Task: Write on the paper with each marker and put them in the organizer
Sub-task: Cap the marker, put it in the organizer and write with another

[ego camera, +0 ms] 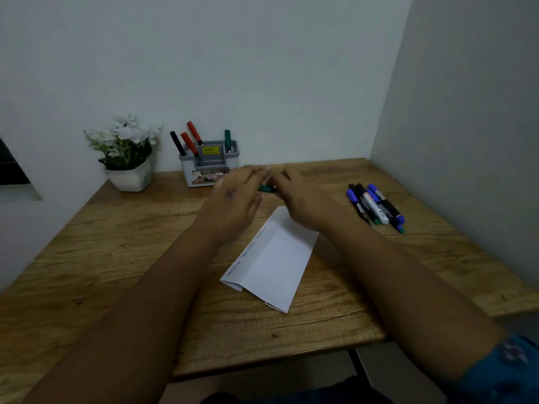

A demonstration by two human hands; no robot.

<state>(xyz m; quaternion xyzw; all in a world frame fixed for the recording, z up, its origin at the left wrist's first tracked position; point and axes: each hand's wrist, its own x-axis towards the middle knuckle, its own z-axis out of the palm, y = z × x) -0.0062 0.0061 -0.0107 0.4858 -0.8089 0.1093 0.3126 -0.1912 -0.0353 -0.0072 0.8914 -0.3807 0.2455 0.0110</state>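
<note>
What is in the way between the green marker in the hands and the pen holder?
Nothing visible. The green marker is held between both hands just in front of the organizer, with only bare table there.

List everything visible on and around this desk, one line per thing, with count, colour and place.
desk: one, brown wood, in a corner between pale walls
organizer: one, grey and white, back of the desk by the wall
markers in the organizer: four; one black, two red, one green, standing upright or leaning
loose markers: a pile, black, blue and white with some green ends, on the desk at right; exact count unclear
paper: one folded sheet, white, desk centre, handwriting along its left edge
flower pot: one, white, white flowers, back left
green marker: one, between both hands, above the desk
left hand: on the green marker; blurred
right hand: on the green marker; blurred
</note>
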